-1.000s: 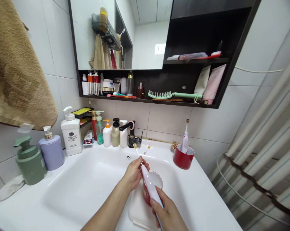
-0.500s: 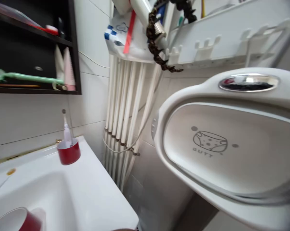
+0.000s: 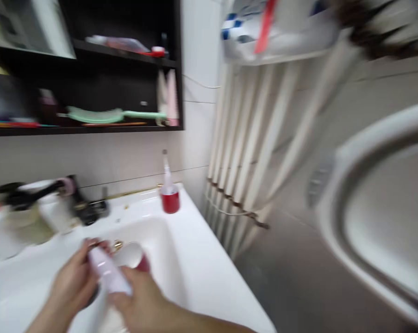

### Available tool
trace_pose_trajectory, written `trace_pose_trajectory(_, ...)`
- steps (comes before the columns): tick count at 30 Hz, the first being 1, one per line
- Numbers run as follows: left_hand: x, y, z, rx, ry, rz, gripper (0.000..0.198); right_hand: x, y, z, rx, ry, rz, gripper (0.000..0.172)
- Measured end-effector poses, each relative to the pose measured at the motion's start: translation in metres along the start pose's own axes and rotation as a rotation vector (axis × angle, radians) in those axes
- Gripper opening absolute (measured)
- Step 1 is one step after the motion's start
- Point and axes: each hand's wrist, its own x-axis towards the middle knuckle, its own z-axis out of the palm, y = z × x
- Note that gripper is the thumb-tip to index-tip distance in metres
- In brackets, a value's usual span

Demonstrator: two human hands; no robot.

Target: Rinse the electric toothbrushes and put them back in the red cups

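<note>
The picture is smeared by motion. My right hand [image 3: 142, 305] is wrapped round the pale handle of an electric toothbrush [image 3: 108, 273] over the white sink [image 3: 195, 273]. My left hand [image 3: 73, 284] is closed on the upper end of the same toothbrush. Just behind the hands stands a red cup with a white inside [image 3: 132, 256]. A second red cup [image 3: 170, 201] with another toothbrush upright in it stands at the sink's back right corner.
A black tap [image 3: 35, 194] and bottles stand at the back left of the sink. A dark shelf [image 3: 90, 129] with a green comb hangs above. White pipes [image 3: 257, 152] run down the wall to the right, and a white basin-shaped object [image 3: 378, 208] fills the far right.
The view swung far right to the white object, then partly back left. Both hands and the toothbrush, out of sight half a second ago, show again over the sink.
</note>
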Motion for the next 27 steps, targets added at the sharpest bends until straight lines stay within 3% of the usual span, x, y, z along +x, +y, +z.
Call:
trace_pose_trajectory(2, 0.013, 0.004, -0.009, -0.073, -0.304, -0.01, 0.022, 0.01, 0.003, 0.003, 0.146, 0.0, 0.117, 0.026)
trace_pose_trajectory(4, 0.024, 0.005, -0.014, -0.124, -0.398, 0.0, 0.018, 0.016, 0.004, 0.005, 0.227, -0.056, 0.171, 0.028)
trace_pose_trajectory(6, 0.031, 0.005, -0.017, -0.15, -0.466, 0.015, 0.015, 0.019, 0.004, 0.005, 0.195, -0.025, 0.106, 0.031)
trace_pose_trajectory(13, 0.033, 0.006, -0.024, -0.137, -0.544, 0.04, 0.019, 0.019, 0.007, 0.011, 0.084, 0.014, 0.055, 0.046)
trace_pose_trajectory(19, 0.038, 0.006, -0.026, -0.118, -0.556, 0.024, 0.02, 0.021, 0.006, 0.011, 0.27, -0.13, 0.183, 0.053)
trace_pose_trajectory(24, 0.037, 0.006, -0.026, -0.079, -0.573, 0.044, 0.019, 0.02, 0.004, 0.011, 0.14, 0.004, 0.105, 0.048)
trace_pose_trajectory(27, 0.037, 0.005, -0.026, -0.059, -0.593, 0.046, 0.02, 0.02, 0.001, 0.01, 0.132, -0.006, 0.109, 0.048)
